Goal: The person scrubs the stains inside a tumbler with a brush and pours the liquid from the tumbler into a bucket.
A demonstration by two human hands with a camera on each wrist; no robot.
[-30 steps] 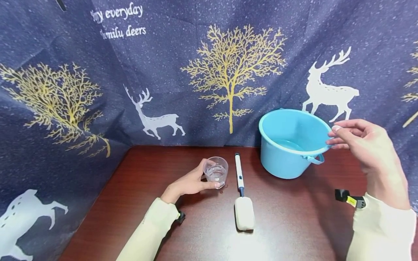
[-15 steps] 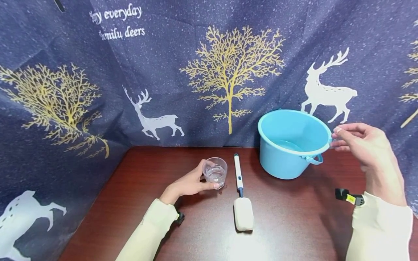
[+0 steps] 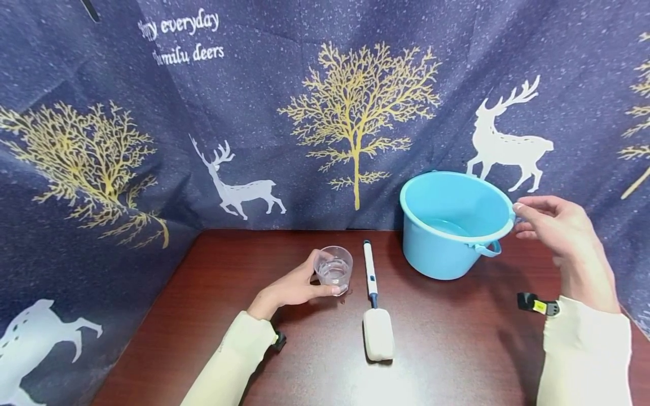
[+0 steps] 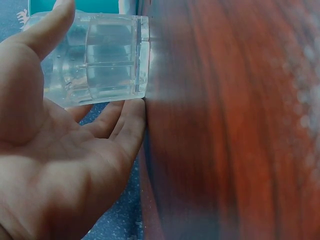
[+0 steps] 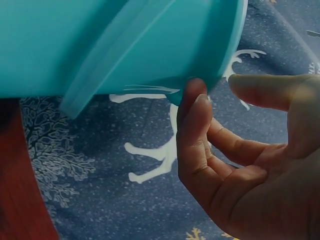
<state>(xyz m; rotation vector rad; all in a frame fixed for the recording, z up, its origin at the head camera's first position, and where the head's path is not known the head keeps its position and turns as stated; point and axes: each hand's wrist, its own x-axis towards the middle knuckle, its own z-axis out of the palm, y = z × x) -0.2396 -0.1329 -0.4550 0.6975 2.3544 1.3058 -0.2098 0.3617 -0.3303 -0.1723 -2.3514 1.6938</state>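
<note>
My left hand [image 3: 294,287] holds a clear cup [image 3: 335,273] with some water in it, thumb on the near side and fingers round the far side. In the left wrist view, the cup's base [image 4: 142,57] meets the tabletop. On the right, my right hand [image 3: 561,231] is at the rim of a light blue bucket [image 3: 442,256]. In the right wrist view, the bent fingers [image 5: 192,145] are by the bucket's outer wall and the thumb [image 5: 265,90] lies just off the rim, with a gap between them. A little liquid shows at the bucket's bottom.
A sponge brush with a white handle [image 3: 370,270] and cream head [image 3: 378,335] lies between cup and bucket on the brown table [image 3: 447,349]. The bucket's handle [image 3: 488,249] hangs at its near right side. A dark blue patterned cloth [image 3: 244,101] hangs behind the table.
My right hand has moved slightly down and left, closer to the bucket's rim. The left hand and cup stay in place. The head view has shifted a little.
</note>
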